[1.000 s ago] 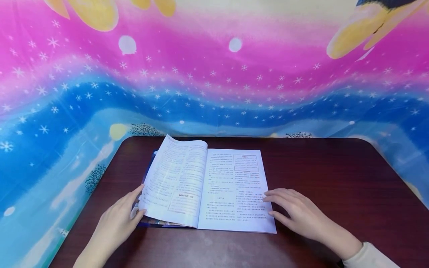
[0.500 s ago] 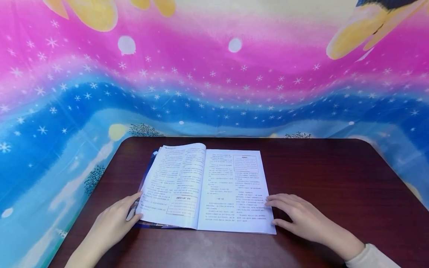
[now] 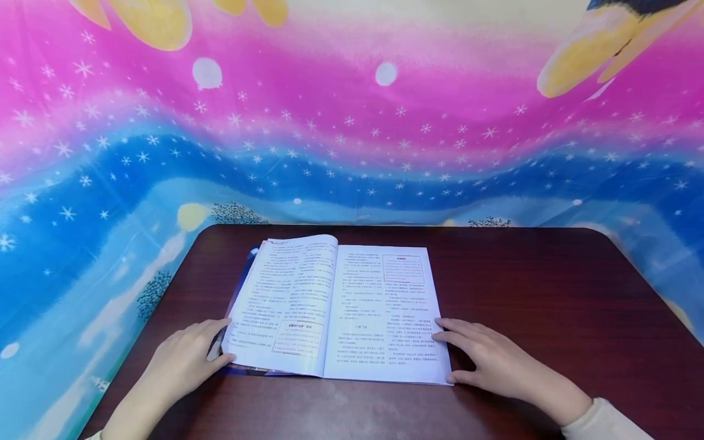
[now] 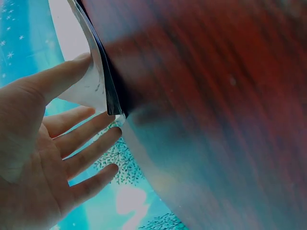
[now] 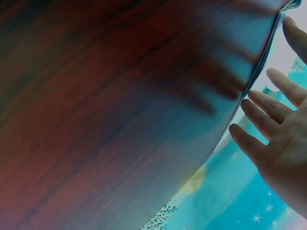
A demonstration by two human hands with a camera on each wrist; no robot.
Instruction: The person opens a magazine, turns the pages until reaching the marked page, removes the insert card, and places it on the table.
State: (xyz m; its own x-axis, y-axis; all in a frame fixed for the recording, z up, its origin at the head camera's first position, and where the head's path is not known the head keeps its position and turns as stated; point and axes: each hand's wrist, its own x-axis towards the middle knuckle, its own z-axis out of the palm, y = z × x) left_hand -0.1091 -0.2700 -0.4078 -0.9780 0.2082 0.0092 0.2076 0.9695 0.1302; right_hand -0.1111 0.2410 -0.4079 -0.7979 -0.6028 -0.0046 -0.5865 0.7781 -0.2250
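Observation:
An open magazine (image 3: 379, 305) with printed white pages lies on the dark wooden table. Its left page (image 3: 275, 299) bulges up slightly near the spine, and a dark blue cover edge (image 3: 242, 281) shows beneath on the left. At the lower left edge is my left hand (image 3: 181, 357), fingers extended; in the left wrist view its thumb (image 4: 72, 74) touches the page and the other fingers are spread. My right hand (image 3: 495, 357) is at the lower right edge, fingertips right at the page border. The right wrist view shows those fingers (image 5: 271, 110) spread, alongside the stacked pages.
Dark reddish-brown table (image 3: 550, 293) surface extends around the magazine, with rounded far corners. A pink and blue curtain (image 3: 352, 122) printed with snowflakes hangs behind the table and along its left side.
The raised left page has come down flatter, its top corner lower. My left hand has shifted slightly left and down; the right fingertips have moved slightly at the right edge.

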